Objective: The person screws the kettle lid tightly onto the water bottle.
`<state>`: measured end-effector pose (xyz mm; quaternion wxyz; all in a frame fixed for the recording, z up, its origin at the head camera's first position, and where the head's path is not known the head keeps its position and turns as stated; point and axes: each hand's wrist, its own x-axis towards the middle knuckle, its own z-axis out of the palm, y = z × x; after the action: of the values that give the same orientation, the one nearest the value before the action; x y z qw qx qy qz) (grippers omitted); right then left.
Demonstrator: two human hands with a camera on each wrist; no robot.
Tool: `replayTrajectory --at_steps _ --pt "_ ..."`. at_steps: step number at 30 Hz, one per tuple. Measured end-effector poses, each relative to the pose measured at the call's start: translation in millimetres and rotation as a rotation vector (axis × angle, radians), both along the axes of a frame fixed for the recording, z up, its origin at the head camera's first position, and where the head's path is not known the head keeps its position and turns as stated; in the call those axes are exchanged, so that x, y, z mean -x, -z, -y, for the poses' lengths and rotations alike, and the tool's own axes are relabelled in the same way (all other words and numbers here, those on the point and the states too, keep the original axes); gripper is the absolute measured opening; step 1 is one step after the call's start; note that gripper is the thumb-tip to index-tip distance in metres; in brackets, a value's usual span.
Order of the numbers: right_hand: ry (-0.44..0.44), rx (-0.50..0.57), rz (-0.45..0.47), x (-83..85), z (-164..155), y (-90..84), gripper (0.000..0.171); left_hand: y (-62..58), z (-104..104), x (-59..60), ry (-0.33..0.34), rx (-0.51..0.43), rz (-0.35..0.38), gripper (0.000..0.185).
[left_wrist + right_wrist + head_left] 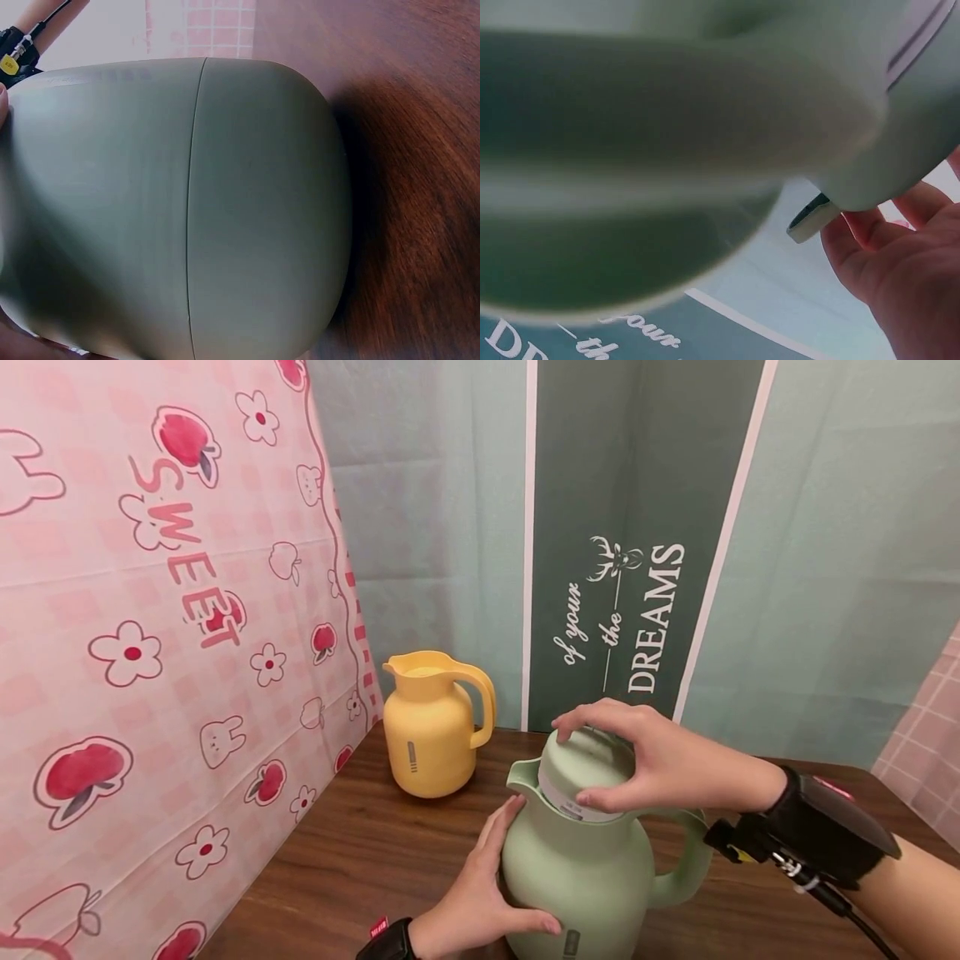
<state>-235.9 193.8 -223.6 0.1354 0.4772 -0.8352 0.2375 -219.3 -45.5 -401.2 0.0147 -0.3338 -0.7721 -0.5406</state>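
Note:
A pale green thermos jug (581,868) stands upright on the table, its handle (693,868) toward the right. My left hand (483,893) holds the jug's body from the left, thumb across the front and fingers along the side. From above, my right hand (667,764) grips the green lid (585,764) between thumb and fingers. The lid sits at the jug's mouth behind the spout (522,774); a white band with a small label shows below its top. How deep it sits is hidden. The jug's lower body (262,202) fills most of the left wrist view.
A yellow thermos jug (431,739) with its handle to the right stands farther back on the brown wood table (337,877). A pink printed cloth (172,693) hangs along the left, and a blue-green cloth (442,527) hangs behind the table.

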Motion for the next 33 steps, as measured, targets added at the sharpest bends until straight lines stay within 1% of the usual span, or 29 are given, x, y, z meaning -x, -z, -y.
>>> replayTrajectory --at_steps 3,4,7,8,9,14,16,18,25,28,33 --pt "0.008 -0.017 0.035 -0.1 2 1.0 0.045 0.0 0 0.2 -0.004 0.002 -0.009 0.116" --pt "0.014 -0.022 0.048 0.0 3 1.4 0.044 0.4 0 0.4 -0.005 0.002 0.002 0.117" --pt "0.025 -0.035 0.072 0.3 4 2.2 0.044 1.8 1 1.2 -0.01 0.001 -0.001 0.117" --pt "0.028 -0.039 0.08 0.4 4 2.2 0.044 2.2 0 1.4 -0.009 0.0 -0.011 0.117" --pt "0.031 -0.042 0.084 0.5 4 2.2 0.044 2.5 0 1.6 -0.008 0.0 -0.022 0.117" --pt "0.043 -0.064 0.088 0.3 3 2.4 0.041 2.2 0 1.9 -0.007 0.002 -0.03 0.117" --pt "0.046 -0.073 0.086 0.4 3 2.7 0.039 2.0 0 2.0 -0.011 0.002 -0.011 0.118" --pt "0.052 -0.077 0.092 0.3 4 3.5 0.038 2.5 0 2.5 -0.012 0.002 -0.009 0.118" --pt "0.109 -0.107 0.134 -9.4 5 11.9 0.038 5.3 0 2.8 0.008 -0.011 -0.04 0.116" --pt "0.13 -0.121 0.134 -14.6 3 14.7 0.04 5.1 1 2.1 0.009 -0.011 -0.023 0.116" --pt "0.111 -0.139 0.167 -16.9 -3 14.2 0.039 3.0 1 1.7 0.006 -0.006 0.014 0.116"
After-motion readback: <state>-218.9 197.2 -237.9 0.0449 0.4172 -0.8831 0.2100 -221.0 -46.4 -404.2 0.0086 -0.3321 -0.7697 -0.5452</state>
